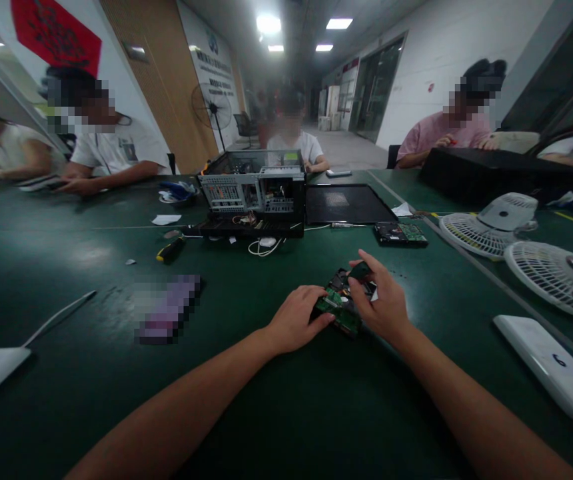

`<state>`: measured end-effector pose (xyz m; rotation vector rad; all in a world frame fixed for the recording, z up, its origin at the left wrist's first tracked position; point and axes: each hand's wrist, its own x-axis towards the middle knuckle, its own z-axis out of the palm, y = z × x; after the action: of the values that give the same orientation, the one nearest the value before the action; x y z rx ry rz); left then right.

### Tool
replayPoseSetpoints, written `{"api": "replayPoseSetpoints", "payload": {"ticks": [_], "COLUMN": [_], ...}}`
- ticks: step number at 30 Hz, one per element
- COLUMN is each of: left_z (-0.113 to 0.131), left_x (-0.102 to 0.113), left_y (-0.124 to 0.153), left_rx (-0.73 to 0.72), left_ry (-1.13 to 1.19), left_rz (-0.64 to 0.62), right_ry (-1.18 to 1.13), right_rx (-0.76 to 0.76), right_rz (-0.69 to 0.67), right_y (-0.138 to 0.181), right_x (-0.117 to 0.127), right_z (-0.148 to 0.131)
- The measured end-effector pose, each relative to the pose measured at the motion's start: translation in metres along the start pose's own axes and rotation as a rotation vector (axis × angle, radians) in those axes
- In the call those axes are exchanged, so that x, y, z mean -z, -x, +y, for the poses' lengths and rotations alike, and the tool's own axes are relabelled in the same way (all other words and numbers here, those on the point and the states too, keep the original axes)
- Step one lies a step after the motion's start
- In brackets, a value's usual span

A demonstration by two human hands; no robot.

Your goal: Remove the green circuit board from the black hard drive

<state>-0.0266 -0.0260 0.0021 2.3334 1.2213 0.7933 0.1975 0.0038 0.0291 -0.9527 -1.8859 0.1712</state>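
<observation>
A hard drive (344,308) lies on the green table in front of me with its green circuit board facing up. My left hand (299,317) grips its left side, the thumb along the near edge and the fingers over the far edge. Above the drive's right part is my right hand (379,297), pinching a small dark green piece (360,271) between thumb and fingers. That piece looks like a stubby tool handle, but its lower end is hidden. Another hard drive (401,234) with a green board rests farther back on the right.
An opened computer case (254,193) stands at the back, a black side panel (349,204) beside it. A yellow-black screwdriver (170,250) and a blurred purple object (170,308) lie left. White fan parts (549,273) and a white device (551,363) are right. Several people sit around.
</observation>
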Motion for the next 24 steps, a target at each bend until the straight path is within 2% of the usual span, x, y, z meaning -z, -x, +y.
{"api": "replayPoseSetpoints", "payload": {"ticks": [4, 11, 19, 24], "left_z": [0.0, 0.0, 0.001, 0.001], "left_x": [0.0, 0.0, 0.0, 0.0], "left_y": [0.0, 0.0, 0.0, 0.0], "left_rx": [0.007, 0.015, 0.01, 0.013], "left_ry": [0.0, 0.01, 0.001, -0.004], "left_rz": [0.003, -0.005, -0.005, -0.008], "right_ry": [-0.069, -0.208, -0.155, 0.049], "right_rx": [-0.022, -0.062, -0.052, 0.026], "right_rz": [0.011, 0.148, 0.154, 0.182], "right_y": [-0.001, 0.001, 0.003, 0.004], "right_x": [-0.003, -0.014, -0.014, -0.012], "right_z": [-0.005, 0.001, 0.004, 0.01]}}
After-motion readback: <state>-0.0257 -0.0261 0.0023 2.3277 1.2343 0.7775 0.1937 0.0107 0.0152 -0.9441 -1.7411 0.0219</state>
